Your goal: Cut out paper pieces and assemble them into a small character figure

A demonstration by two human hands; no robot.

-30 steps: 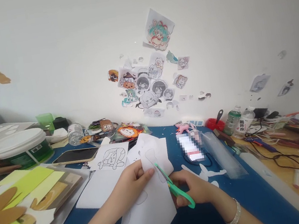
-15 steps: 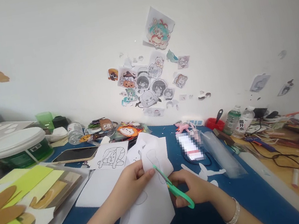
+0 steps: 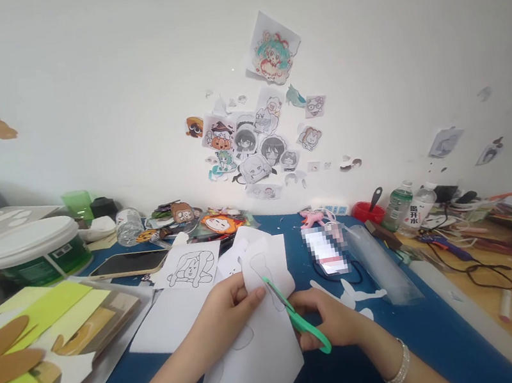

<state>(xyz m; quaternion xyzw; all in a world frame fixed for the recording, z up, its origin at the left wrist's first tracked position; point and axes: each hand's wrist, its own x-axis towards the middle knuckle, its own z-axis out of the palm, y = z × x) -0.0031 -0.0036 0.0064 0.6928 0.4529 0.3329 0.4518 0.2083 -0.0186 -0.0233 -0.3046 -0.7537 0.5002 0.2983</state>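
Observation:
My left hand [image 3: 224, 316] pinches a white sheet of paper [image 3: 258, 359] with faint pencilled outlines, holding it just above the blue table [image 3: 433, 325]. My right hand [image 3: 332, 318] grips green-handled scissors [image 3: 298, 317], fingers through the loops. The blades are in the paper's upper part, beside my left thumb. A bracelet sits on my right wrist.
A phone [image 3: 129, 264], a line-drawing printout [image 3: 190, 268], a green tub with a white lid [image 3: 32, 253] and yellow and brown card sheets [image 3: 27, 344] lie left. White cut-outs [image 3: 355, 295], a clear plastic sleeve [image 3: 379, 266], bottles [image 3: 407, 206] and cables lie right. Stickers [image 3: 252, 140] cover the wall.
The scissors have worked slightly along the paper and both hands shifted a little. A person's hand at the far left edge a second ago is gone.

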